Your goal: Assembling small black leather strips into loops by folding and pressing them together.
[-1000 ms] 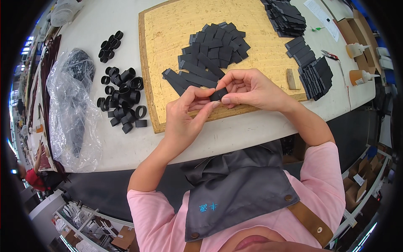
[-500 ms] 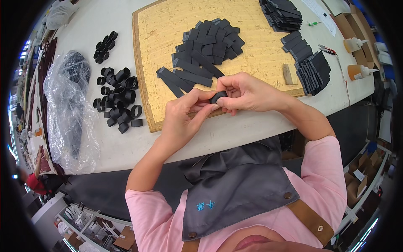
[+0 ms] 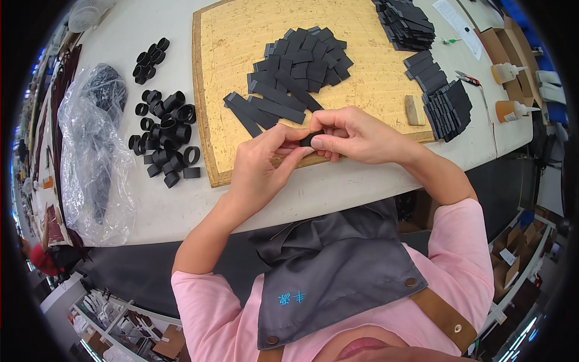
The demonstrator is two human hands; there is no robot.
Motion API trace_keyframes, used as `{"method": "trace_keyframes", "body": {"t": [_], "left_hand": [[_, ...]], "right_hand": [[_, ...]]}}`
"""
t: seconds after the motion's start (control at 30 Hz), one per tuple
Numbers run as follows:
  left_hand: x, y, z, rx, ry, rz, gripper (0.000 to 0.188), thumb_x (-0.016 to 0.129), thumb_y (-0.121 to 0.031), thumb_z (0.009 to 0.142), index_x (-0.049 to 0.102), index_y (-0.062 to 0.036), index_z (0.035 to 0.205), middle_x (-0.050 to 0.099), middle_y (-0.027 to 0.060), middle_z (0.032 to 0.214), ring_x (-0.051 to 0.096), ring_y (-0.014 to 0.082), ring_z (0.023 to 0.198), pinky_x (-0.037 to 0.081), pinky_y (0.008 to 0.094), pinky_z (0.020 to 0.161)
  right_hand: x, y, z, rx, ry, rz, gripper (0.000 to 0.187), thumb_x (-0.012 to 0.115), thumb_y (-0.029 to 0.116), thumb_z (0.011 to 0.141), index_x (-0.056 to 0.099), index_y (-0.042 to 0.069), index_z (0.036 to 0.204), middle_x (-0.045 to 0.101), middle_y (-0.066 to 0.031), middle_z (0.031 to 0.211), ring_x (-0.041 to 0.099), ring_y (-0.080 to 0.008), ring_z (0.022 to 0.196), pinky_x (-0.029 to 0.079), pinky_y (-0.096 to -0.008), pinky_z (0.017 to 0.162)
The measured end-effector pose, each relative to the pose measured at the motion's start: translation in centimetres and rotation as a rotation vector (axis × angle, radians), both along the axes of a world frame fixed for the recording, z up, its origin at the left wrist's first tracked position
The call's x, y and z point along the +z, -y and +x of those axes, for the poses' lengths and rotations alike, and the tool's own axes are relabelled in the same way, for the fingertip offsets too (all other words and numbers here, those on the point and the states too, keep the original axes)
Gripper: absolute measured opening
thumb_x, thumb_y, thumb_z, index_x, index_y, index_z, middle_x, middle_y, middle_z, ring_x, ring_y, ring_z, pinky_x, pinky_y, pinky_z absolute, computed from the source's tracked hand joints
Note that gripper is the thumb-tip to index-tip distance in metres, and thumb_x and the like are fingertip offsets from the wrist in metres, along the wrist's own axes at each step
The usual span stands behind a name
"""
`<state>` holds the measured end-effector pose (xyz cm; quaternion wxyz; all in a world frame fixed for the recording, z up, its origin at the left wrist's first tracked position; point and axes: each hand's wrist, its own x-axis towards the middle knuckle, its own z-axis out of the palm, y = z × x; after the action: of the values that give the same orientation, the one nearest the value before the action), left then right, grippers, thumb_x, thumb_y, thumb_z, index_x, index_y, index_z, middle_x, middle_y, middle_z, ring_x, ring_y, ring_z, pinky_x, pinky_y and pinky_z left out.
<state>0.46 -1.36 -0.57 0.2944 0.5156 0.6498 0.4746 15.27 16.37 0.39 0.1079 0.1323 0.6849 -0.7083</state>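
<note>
Both my grips are narrowed to finger-and-thumb pinches on one small black band (image 3: 310,139), held just above the near part of the board; the left hand (image 3: 262,163) pinches its left end and the right hand (image 3: 362,137) its right, presumably to hold it curved and steady, though the fingers hide whether its ends meet. Reading my remote view from the left, a clear plastic bag (image 3: 96,175) with something dark inside lies on the tabletop (image 3: 338,181), then a cluster of rings (image 3: 149,60) and a larger ring heap (image 3: 167,134), probably set there to be off the board. The yellow board (image 3: 374,78) begins just beside that heap. Loose strips (image 3: 274,108) lie just beyond my hands, with a strip mound (image 3: 304,57) behind them, likely for easy reach. Between my right hand and a small block (image 3: 414,110), yellow surface shows, giving sideways room; beyond, a fanned black stack (image 3: 449,110) overlaps the board's right edge, near a cutter (image 3: 468,78) and an amber bottle (image 3: 512,111). Toward me, a pale margin separates board from front edge, leaving both forearms room to swing.
</note>
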Motion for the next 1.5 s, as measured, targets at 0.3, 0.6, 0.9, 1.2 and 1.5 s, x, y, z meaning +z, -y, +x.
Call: {"method": "trace_keyframes", "body": {"t": [0.3,0.6,0.9,1.2,1.5], "left_hand": [[-1.0,-0.5,0.3,0.031,0.232,0.0,0.019,0.074,0.002,0.091,0.063,0.0047,0.106,0.075,0.0135,0.099,0.076,0.0173,0.092,0.063,0.0292,0.083],[-0.5,0.0,0.3,0.041,0.25,-0.01,0.02,0.076,0.0,0.091,0.062,0.0043,0.104,0.076,0.0137,0.096,0.076,0.0174,0.092,0.064,0.029,0.081],[-0.2,0.1,0.3,0.032,0.094,0.011,0.019,0.075,0.001,0.091,0.065,0.0037,0.107,0.077,0.0132,0.096,0.077,0.0191,0.092,0.064,0.03,0.081],[0.3,0.1,-1.0,0.034,0.348,-0.095,0.021,0.071,0.002,0.095,0.061,0.0046,0.113,0.072,0.0086,0.095,0.074,0.0126,0.09,0.061,0.0234,0.079],[1.4,-0.4,-1.9,-0.084,0.753,-0.369,0.017,0.062,-0.01,0.103,0.061,0.0025,0.114,0.071,0.0082,0.096,0.073,0.0133,0.087,0.061,0.0267,0.081]], "right_hand": [[-0.7,0.6,-0.5,-0.087,-0.042,0.057,0.023,0.063,0.022,0.102,0.061,0.004,0.089,0.057,0.0008,0.072,0.053,-0.0072,0.069,0.045,-0.0248,0.06],[0.6,0.1,0.1,-0.09,0.039,0.013,0.029,0.056,0.028,0.107,0.062,0.004,0.093,0.063,-0.0021,0.077,0.062,-0.0102,0.075,0.048,-0.0275,0.063],[-0.4,1.8,0.3,-0.074,-0.267,0.458,0.022,0.059,0.022,0.103,0.053,0.002,0.096,0.057,-0.0133,0.079,0.056,-0.0294,0.071,0.042,-0.0423,0.066],[-0.1,0.6,-0.3,-0.111,-0.054,-0.178,0.018,0.05,0.022,0.111,0.053,0.005,0.11,0.061,-0.0019,0.09,0.061,-0.0091,0.081,0.052,-0.024,0.071],[0.2,1.4,-0.5,-0.127,-0.102,0.0,0.014,0.051,0.016,0.11,0.047,0.005,0.117,0.062,-0.0026,0.091,0.058,-0.0072,0.08,0.051,-0.0244,0.072]]}}
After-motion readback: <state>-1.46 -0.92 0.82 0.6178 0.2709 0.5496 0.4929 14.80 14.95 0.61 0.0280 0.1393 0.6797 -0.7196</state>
